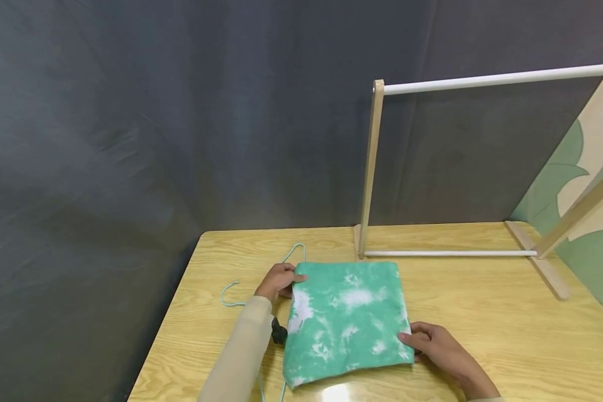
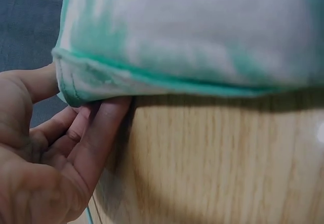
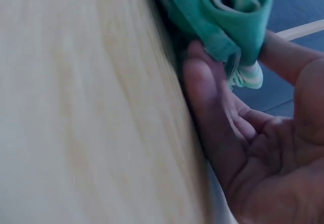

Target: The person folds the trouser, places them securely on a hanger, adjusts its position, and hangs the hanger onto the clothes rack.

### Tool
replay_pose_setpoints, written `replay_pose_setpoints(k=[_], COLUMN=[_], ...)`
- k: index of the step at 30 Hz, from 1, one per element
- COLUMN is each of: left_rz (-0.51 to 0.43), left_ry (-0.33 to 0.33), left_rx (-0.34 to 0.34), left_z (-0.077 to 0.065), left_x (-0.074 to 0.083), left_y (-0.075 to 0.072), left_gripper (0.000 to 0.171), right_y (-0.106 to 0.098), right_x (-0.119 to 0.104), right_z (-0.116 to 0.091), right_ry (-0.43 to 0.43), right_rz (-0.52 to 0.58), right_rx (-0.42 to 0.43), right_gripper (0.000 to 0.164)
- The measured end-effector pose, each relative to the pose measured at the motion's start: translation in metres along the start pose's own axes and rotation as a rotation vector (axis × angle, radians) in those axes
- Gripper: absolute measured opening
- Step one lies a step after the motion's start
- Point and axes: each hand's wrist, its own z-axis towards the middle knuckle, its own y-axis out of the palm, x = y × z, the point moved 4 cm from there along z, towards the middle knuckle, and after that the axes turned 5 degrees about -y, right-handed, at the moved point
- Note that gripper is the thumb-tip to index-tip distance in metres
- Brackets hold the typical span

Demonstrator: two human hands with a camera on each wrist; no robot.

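A folded green-and-white tie-dyed garment (image 1: 349, 321) forms a rough square over the front of the table. My left hand (image 1: 278, 279) pinches its far left corner, thumb on top and fingers beneath. At the near right edge, my right hand (image 1: 442, 349) holds the layers the same way. In the left wrist view, a stitched hem of the garment (image 2: 96, 77) lies between thumb and fingers. Several folded layers of the garment (image 3: 223, 21) show in the right wrist view. Two thin mint-green hangers, with one hook (image 1: 229, 294) left and another hook (image 1: 301, 246) behind, are partly hidden by the garment and left arm.
A rack with wooden posts (image 1: 371, 167), a white top bar (image 1: 482, 81) and a white lower bar (image 1: 447, 253) stands at the back right of the wooden table (image 1: 482, 301). Behind the table hangs a dark curtain (image 1: 281, 123). A small black object (image 1: 278, 331) is by the left wrist.
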Motion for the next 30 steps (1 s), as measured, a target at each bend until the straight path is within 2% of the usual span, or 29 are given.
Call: replay_pose_setpoints(k=[3,8,15,20,26,28,30], left_rz=[-0.009,-0.008,0.013,0.046,0.082,0.077,0.074], left_ry=[0.004,0.013,0.022,0.034,0.064,0.066,0.065], left_rx=[0.02,0.032,0.058,0.053,0.036,0.032,0.028], left_z=[0.002,0.005,0.003,0.004,0.005,0.004,0.004], left_x=[0.0,-0.001,-0.002,-0.003,-0.003,-0.003,-0.004], left_y=[0.0,0.004,0.002,0.0,0.005,0.004,0.002], left_gripper=[0.017,0.016,0.022,0.026,0.018,0.018,0.022], right_y=[-0.002,-0.007,-0.014,-0.028,-0.043,-0.048,-0.053], right_x=[0.002,0.005,-0.008,-0.028,-0.039,-0.039,-0.035], right_z=[0.001,0.0,0.009,0.037,0.078,0.09,0.101], right_ry=[0.014,0.015,-0.025,-0.05,-0.029,-0.015,0.019], right_rz=[-0.015,0.014,0.093,0.152,0.165,0.195,0.279], right_rx=[0.049,0.047,0.018,0.042,-0.024,-0.046,-0.067], right_gripper=[0.057,0.078,0.076,0.075,0.078,0.07,0.057])
